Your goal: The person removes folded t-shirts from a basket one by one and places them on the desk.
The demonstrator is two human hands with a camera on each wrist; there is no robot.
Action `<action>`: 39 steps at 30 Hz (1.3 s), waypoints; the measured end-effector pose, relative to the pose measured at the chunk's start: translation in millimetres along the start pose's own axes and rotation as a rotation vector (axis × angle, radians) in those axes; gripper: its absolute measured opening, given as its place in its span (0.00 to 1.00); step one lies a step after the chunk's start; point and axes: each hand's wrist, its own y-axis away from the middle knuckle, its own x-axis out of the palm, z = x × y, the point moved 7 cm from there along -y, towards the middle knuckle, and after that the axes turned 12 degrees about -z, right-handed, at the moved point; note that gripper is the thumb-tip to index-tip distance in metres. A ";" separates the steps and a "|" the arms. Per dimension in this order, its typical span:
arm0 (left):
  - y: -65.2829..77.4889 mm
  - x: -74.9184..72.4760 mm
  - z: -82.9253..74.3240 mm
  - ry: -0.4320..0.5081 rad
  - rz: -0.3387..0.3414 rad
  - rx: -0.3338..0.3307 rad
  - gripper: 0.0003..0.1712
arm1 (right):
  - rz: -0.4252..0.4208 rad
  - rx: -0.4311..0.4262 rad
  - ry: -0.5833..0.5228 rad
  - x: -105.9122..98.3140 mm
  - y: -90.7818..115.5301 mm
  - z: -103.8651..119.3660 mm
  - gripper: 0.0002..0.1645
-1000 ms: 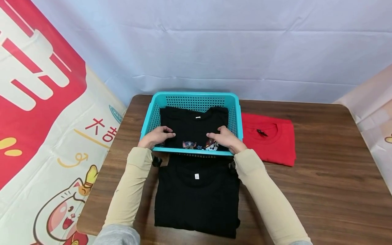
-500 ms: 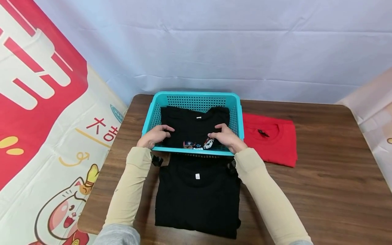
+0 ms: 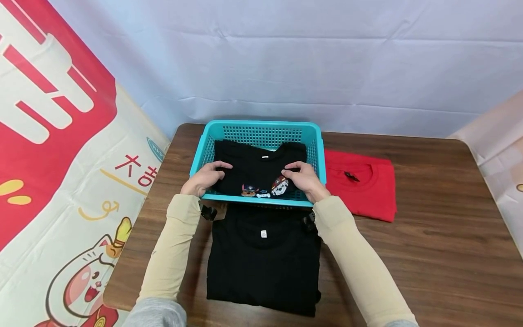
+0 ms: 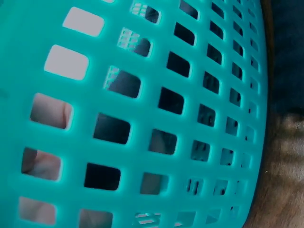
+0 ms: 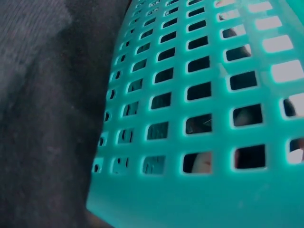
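A turquoise plastic basket (image 3: 261,123) holds a folded black T-shirt (image 3: 251,165) with cartoon dogs printed near its front edge. My left hand (image 3: 207,176) reaches over the basket's front left corner, thumb and index finger extended over the shirt. Mirroring it, my right hand (image 3: 304,177) lies at the shirt's right side, thumb beside the dog print (image 3: 279,185). The lower fingers of both hands are hidden in the head view. Through the holes of the basket wall (image 4: 128,107), the left wrist view shows bits of a hand; the right wrist view shows a fingertip (image 5: 204,162).
Another folded black T-shirt (image 3: 263,268) lies on the wooden table (image 3: 441,213) in front of the basket. To the basket's right is a folded red T-shirt (image 3: 367,190). A pale cloth (image 3: 286,68) hangs behind the table, and a printed banner (image 3: 106,172) at the left.
Both hands have shifted slightly within the basket, the right thumb moving a little away from the shirt's middle. More of the dog print shows at the shirt's front edge, including a white bone.
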 end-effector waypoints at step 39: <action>-2.5 10.2 4.3 -0.209 0.177 0.075 0.19 | 0.143 -0.053 0.148 10.6 2.0 -3.9 0.17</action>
